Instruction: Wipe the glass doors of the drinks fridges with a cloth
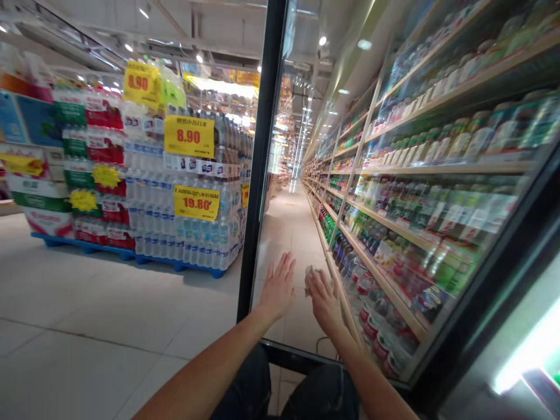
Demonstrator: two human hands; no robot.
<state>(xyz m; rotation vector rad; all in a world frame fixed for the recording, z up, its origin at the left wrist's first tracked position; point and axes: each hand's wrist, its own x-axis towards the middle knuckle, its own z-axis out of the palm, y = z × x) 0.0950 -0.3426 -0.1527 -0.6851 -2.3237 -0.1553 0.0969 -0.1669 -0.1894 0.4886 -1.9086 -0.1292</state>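
Note:
A glass door (292, 224) with a black frame (258, 157) stands right in front of me. My left hand (279, 287) is open, its fingers stretched out at the lower left part of the pane, close to the frame. To the right of it, my right hand (324, 296) is closed around a crumpled whitish cloth (310, 279), held up at the glass. Part of the cloth is hidden under the fingers. Whether the left palm presses on the pane, I cannot tell. My bent knees (324, 392) are below the hands, near the door's bottom edge.
Stacked packs of bottled water (153, 210) rest on a blue pallet (166, 262) to the left, with yellow price signs (189, 136). Shelves of bottles (437, 169) show in the glass on the right. Pale floor tiles (109, 326) lie to my left. A bright light strip (529, 344) glows at lower right.

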